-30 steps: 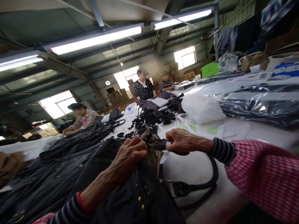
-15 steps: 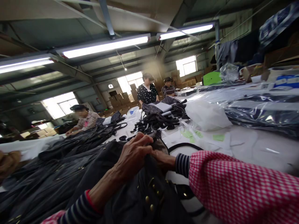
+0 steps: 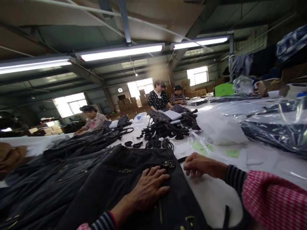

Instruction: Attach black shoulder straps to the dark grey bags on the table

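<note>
A black bag point(image 3: 120, 191) with brass buckles and a zip lies flat before me, its top edge pointing away. My left hand point(image 3: 152, 188) rests palm down on its front, fingers spread, below a small buckle tab point(image 3: 169, 164). Just off the bag's right edge is my right hand point(image 3: 198, 164), loosely curled, its fingertips a little apart with nothing visible between them. A black strap point(image 3: 182, 159) runs from the bag's edge to behind this hand. More of a dark strap point(image 3: 226, 215) curves over the white table below my right wrist.
More black bags point(image 3: 48, 179) lie spread to the left. A heap of dark straps and bags point(image 3: 168, 123) stands ahead. White sheeting point(image 3: 220, 127), green slips point(image 3: 232, 153) and plastic-wrapped dark goods point(image 3: 275, 124) lie right. Several co-workers, one in a dotted top point(image 3: 158, 99), work across the table.
Both hands were together at the bag's bunched upper edge. The bag now lies flattened, my left hand has come down onto its front, and my right hand has moved off to the right.
</note>
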Demonstrator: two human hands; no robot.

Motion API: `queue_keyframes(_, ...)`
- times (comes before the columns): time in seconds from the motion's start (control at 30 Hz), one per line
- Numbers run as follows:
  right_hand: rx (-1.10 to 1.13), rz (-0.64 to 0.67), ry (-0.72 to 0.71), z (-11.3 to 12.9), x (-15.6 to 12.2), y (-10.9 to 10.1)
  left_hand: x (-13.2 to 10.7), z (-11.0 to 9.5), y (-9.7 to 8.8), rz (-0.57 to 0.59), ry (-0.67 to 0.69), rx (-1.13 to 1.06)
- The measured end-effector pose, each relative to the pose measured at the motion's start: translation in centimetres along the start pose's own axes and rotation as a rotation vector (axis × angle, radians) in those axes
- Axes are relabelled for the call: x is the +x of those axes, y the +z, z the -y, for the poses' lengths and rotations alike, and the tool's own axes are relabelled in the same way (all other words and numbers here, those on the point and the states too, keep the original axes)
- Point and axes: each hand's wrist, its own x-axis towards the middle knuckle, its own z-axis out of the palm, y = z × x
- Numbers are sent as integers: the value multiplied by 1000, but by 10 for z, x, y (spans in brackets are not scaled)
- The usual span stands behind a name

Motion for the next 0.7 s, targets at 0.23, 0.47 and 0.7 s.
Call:
queue_keyframes(0.23,-151,-356,-50,6,64,-8,71,11,-49,-215,-369,-127)
queue_keyframes(0.47,-371,-416,-298,11,94,33,176,57,-34,-277,-726,-339)
queue_keyframes(0.7,-271,-248,-430,5,112,8,198,96,2,-393,-738,-611)
